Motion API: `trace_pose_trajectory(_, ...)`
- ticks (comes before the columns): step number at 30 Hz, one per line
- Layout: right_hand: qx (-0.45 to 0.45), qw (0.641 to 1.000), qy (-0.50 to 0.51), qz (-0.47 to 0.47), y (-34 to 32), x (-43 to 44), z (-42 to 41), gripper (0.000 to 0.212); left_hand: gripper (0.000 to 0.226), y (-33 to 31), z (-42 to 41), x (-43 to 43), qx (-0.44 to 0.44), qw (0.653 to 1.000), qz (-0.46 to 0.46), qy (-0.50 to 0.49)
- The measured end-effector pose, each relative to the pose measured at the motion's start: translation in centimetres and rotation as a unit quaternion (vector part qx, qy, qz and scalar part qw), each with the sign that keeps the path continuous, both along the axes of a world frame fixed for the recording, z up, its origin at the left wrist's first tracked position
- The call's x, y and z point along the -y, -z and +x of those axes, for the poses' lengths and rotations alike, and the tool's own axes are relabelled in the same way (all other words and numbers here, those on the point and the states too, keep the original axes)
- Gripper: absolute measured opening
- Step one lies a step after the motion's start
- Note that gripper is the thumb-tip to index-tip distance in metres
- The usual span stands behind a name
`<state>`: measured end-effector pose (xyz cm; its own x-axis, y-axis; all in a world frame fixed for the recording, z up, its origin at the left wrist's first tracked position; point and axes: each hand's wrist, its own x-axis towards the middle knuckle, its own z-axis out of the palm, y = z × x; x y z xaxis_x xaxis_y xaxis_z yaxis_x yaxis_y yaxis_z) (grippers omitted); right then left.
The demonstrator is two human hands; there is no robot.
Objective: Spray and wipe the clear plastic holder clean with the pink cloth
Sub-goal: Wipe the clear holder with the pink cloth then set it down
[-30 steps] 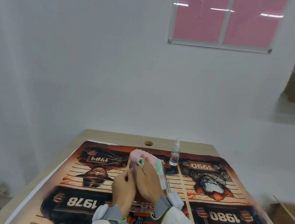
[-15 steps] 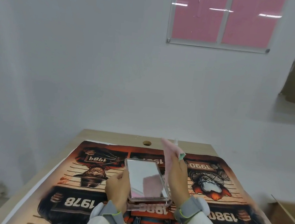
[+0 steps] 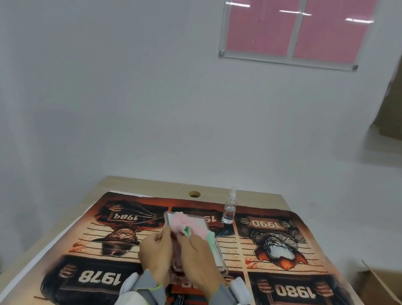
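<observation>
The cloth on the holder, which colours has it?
Pink cloth with mint-green edge; head view.

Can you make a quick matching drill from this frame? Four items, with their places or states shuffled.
Column 1:
1. spray bottle
2. pink cloth
3. clear plastic holder
4. round hole

Column 2:
A. in the bare wood of the desk, beyond the printed mat
B. held above the mat, steadied by the left hand
C. stands upright on the mat, untouched
D. pressed onto the holder by the right hand

Pairs: 1-C, 2-D, 3-B, 4-A
</observation>
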<state>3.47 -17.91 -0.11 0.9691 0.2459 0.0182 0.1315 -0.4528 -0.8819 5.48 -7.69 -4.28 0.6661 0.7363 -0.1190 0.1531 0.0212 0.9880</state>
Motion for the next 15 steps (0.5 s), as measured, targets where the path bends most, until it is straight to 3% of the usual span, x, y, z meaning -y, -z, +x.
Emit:
trace_pose_trajectory(3, -0.045, 0.991, -0.036, 0.119, -0.3, -0.2, -0.1, 0.034, 0.04, 0.3, -0.2, -0.1, 0.004, 1.0, -0.012, -0.004)
trace_pose_trajectory(5, -0.099, 0.974, -0.009, 0.205, -0.4, 0.4, -0.1, 0.036, 0.037, 0.3, -0.4, -0.3, 0.008, 0.999, -0.04, 0.0)
trace_pose_trajectory(6, -0.146, 0.952, 0.007, 0.27, -0.4, 0.9, 0.0, 0.037, 0.038, 0.3, -0.4, -0.3, 0.008, 0.998, -0.054, 0.006)
trace_pose_trajectory(8, -0.228, 0.871, 0.031, 0.434, -0.5, 2.0, 0.4, 0.039, 0.041, 0.2, -0.3, -0.5, 0.005, 0.997, -0.073, 0.013)
trace_pose_trajectory(9, -0.231, 0.838, 0.058, 0.492, -0.4, 2.7, 0.7, 0.041, 0.041, 0.3, -0.3, -0.6, 0.0, 0.996, -0.084, 0.013)
trace_pose_trajectory(10, -0.204, 0.827, 0.089, 0.516, -0.3, 3.5, 1.1, 0.043, 0.04, 0.2, -0.3, -0.6, -0.004, 0.996, -0.093, 0.013)
trace_pose_trajectory(13, -0.05, 0.902, 0.213, 0.372, -1.1, 6.0, 2.0, 0.036, 0.042, 0.4, -0.3, -0.7, -0.01, 0.995, -0.096, 0.013)
trace_pose_trajectory(15, 0.048, 0.938, 0.191, 0.284, -1.3, 7.4, 2.0, 0.034, 0.044, 0.5, -0.3, -0.6, -0.008, 0.996, -0.093, 0.011)
